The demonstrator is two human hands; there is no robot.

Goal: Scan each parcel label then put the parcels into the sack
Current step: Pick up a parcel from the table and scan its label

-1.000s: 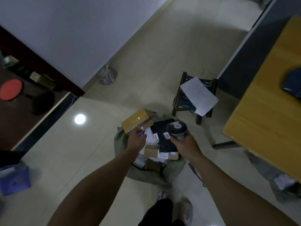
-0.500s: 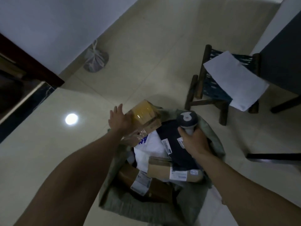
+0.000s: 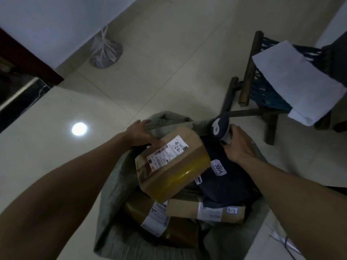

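Grey-green sack (image 3: 112, 184): boxes (image 3: 185, 208), pouch (image 3: 225, 184) (taped box (image 3: 169, 166) topmost); right hand (image 3: 240, 147) grips scanner (image 3: 220, 126).

I log: box (image 3: 169, 166) lies topmost in the sack (image 3: 112, 184), soft parcel (image 3: 225, 184) at its right, flat boxes (image 3: 187, 211) beneath. Scanner (image 3: 219, 126) above far rim. Stool (image 3: 250, 68) behind-right, sheet (image 3: 300, 81) on it.

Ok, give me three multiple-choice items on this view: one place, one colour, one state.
1. Where is the taped box? A over the mouth of the sack B on a shelf C in a cupboard.
2. The parcel tagged 3004 is: A white B dark navy C red.
3. The right hand: A is empty B holds a parcel C grips the scanner.
Answers: A, the sack's rim shows round it; B, its wrap is dark blue; C, its fingers curl round the handle.
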